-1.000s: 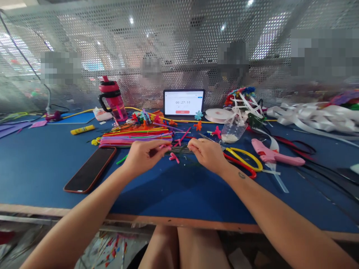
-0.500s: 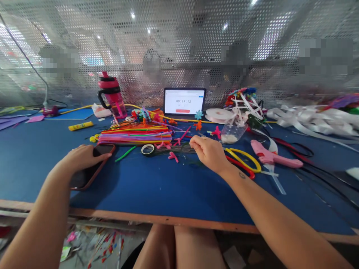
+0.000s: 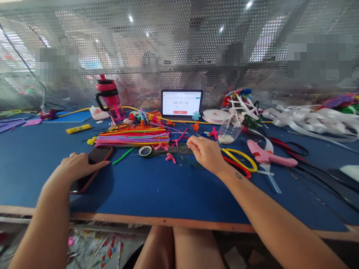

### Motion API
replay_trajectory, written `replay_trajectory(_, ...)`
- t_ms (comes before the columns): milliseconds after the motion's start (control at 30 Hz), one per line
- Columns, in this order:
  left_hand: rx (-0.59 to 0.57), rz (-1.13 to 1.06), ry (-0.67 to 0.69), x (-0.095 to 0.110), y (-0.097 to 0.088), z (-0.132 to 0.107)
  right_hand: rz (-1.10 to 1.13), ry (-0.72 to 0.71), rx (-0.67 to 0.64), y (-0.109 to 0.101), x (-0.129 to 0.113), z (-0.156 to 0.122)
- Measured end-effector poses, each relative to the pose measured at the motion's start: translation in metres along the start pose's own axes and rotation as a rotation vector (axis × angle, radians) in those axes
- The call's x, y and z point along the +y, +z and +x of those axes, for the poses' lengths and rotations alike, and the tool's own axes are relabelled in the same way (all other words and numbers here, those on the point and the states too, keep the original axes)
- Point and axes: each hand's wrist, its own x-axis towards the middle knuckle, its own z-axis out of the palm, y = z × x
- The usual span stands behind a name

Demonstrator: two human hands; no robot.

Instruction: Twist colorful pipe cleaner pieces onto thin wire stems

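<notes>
My left hand (image 3: 74, 167) lies over a phone (image 3: 98, 154) in a reddish case, with the thumb stretched across its right edge and the fingers toward its left side. The phone rests flat on the table. Over a bundle of thin dark wires (image 3: 182, 150), my right hand (image 3: 206, 153) is closed, fingertips pressed together; whatever it may hold is hidden. Yellow-handled scissors (image 3: 239, 156) with a second, red handle loop lie beside the right wrist. Between the hands are a tape roll (image 3: 145, 151), a green pipe cleaner (image 3: 122, 155) and a pink bent pipe-cleaner piece (image 3: 170, 157).
Behind the hands lies a bundle of colourful pipe cleaners (image 3: 133, 139). A tablet (image 3: 181, 103) showing a timer and a pink bottle (image 3: 110, 98) stand at the back. To the right are a pink glue gun (image 3: 269, 155), a ribbon spool (image 3: 215, 116) and heaped white ribbon (image 3: 314, 121).
My left hand has shifted slightly left over the phone, its fingers drawing off the top part of the screen. The right hand keeps its closed pose. The whole view has shifted a little.
</notes>
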Motion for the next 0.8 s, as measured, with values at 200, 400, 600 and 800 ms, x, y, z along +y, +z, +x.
replay_trajectory(200, -0.18, 0.2, -0.102, 0.0091, -0.0064, -0.0041, 0.019, -0.009, 0.021, -0.0012, 0.0, 0.0)
replay_trajectory(400, -0.116, 0.181, -0.075, 0.0049, 0.0001, -0.003, 0.018, -0.014, 0.025, -0.0015, -0.0008, 0.0011)
replay_trajectory(600, -0.092, 0.158, -0.066, 0.0018, 0.0029, -0.0042, 0.021, -0.01, 0.028, -0.0016, -0.0009, 0.0012)
replay_trajectory(800, -0.096, 0.166, -0.066, 0.0006, 0.0027, -0.0022, 0.008, -0.004, 0.029, -0.0019, 0.0011, 0.0016)
